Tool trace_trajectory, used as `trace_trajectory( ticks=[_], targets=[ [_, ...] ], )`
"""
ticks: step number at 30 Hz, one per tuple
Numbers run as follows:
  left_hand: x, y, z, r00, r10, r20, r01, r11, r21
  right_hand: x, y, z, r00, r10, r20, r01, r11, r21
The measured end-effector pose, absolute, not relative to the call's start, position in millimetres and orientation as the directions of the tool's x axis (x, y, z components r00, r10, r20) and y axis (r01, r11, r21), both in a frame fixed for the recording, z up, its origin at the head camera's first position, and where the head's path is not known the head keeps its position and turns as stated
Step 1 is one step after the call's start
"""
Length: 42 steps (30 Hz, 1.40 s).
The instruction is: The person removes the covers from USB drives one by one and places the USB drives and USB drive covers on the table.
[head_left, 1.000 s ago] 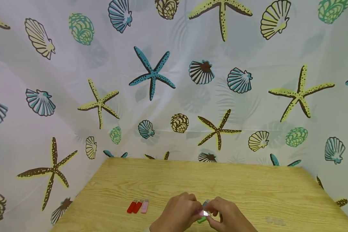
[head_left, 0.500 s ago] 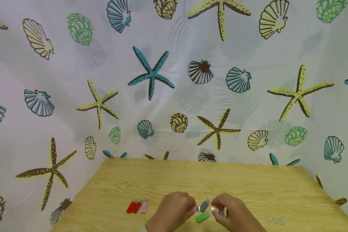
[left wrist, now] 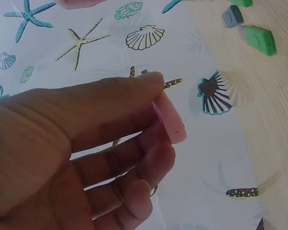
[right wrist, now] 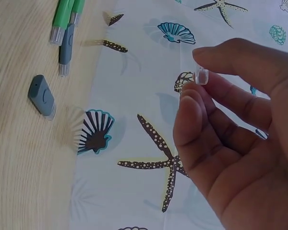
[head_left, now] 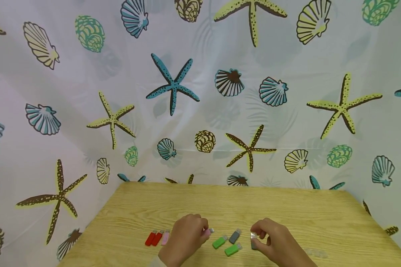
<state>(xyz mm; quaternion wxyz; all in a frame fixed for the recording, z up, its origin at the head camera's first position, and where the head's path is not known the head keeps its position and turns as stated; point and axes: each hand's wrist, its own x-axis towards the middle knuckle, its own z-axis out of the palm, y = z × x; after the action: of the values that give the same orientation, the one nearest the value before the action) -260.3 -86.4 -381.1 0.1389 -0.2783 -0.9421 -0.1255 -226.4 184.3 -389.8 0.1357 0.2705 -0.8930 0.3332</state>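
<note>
Right wrist view: right hand pinches a clear cap.

Head view softly, evenly lit; wrist views hazier, hands shadowed against pale cloth.

Wood-grain desk is carrying small loose stuff. Two red USB sticks are lying side by side on the left, a pink USB stick (half hidden in head view) sitting just beside. Mid-desk, two green USB sticks and a gray USB stick are clustering; second gray stick is lying just right. Small clear pieces are lying farther right.
</note>
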Motion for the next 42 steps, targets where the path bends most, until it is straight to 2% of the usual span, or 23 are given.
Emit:
trace_trajectory(
  ticks=[6,14,23,30,42],
  targets=[
    [-263.3,-95.2,-382.8,-0.826,0.452,0.335,0.527,0.831,0.178,-227.9,185.0,-391.0,-0.803,-0.4,0.442,-0.592,0.624,-0.51],
    [-273.0,-111.8,-391.3,-0.84,0.368,0.4,0.451,0.882,0.137,-231.3,192.7,-394.0,-0.826,-0.39,0.407,-0.561,0.642,-0.523],
    [-278.7,-122.1,-396.0,-0.881,0.325,0.344,0.406,0.893,0.196,-232.9,199.2,-396.3,-0.831,-0.369,0.417,-0.547,0.679,-0.489],
    [-280.8,-126.1,-399.2,-0.912,0.272,0.307,0.347,0.911,0.222,-233.8,210.3,-398.8,-0.871,-0.294,0.392,-0.464,0.755,-0.464],
    [-288.8,-131.2,-409.4,-0.957,0.186,0.221,0.23,0.953,0.195,-235.2,231.5,-409.8,-0.894,-0.174,0.412,-0.351,0.845,-0.404]
  ],
)
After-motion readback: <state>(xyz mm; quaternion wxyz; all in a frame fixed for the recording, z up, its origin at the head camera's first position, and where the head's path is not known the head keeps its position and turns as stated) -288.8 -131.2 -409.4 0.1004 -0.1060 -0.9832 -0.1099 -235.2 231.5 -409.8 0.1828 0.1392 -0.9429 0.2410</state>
